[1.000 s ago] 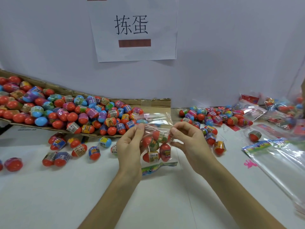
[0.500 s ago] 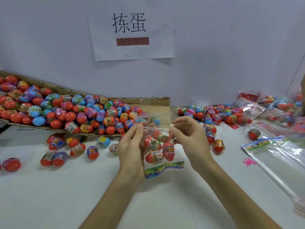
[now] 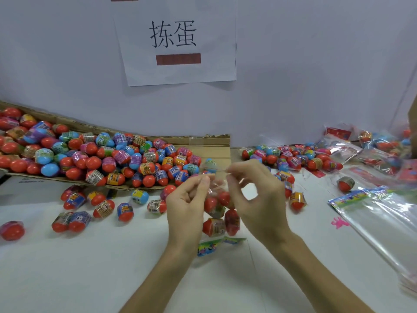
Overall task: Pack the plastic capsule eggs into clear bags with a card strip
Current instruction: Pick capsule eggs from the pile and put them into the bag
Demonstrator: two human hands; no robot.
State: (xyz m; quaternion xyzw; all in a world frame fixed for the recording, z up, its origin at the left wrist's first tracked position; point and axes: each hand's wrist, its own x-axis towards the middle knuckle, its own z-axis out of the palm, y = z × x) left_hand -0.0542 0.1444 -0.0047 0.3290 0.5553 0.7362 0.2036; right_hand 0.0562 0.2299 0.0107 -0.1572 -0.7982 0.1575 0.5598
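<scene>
Now the clear bag (image 3: 217, 213) of capsule eggs (image 3: 214, 225) is held above the table (image 3: 90, 267), its top pinched by left hand (image 3: 187, 199) and right hand (image 3: 259, 199) fingertips; card strip (image 3: 220, 243) is seen below.

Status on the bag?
Left hand and right hand pinch top of clear bag. Inside: eggs, card strip. Behind: loose eggs, not blocking.
</scene>
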